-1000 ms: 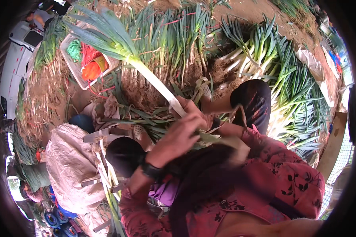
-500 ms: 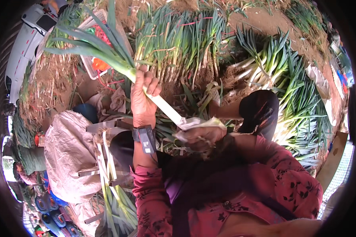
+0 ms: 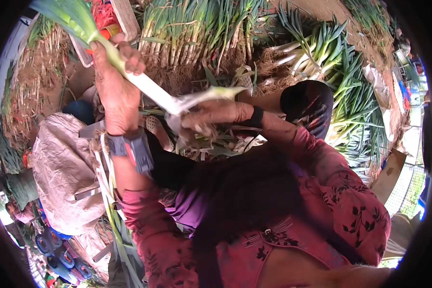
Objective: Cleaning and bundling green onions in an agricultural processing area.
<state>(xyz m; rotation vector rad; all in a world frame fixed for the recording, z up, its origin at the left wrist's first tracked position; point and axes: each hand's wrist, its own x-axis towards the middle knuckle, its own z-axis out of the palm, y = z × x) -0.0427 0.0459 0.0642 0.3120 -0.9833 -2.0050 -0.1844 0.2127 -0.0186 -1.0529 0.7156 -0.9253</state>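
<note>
Green-topped leek (image 3: 145, 85) slantwise within clamped left fingers (image 3: 135, 65), its lower end at blurred right fingers (image 3: 195, 118), their grip unclear.

the left hand (image 3: 116, 86) grips a leek (image 3: 151, 90), the blurred right hand (image 3: 212, 112) at its lower end; rooted leeks (image 3: 197, 38) beyond it, a pale sack (image 3: 62, 177) left of it.

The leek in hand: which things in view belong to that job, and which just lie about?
Belong to the job:
leek, gripped by the left hand
right hand, blurred, at its white end
row of rooted leeks, probably

Just lying about, seemingly:
pale sack
dark blue round thing
brown board
</note>
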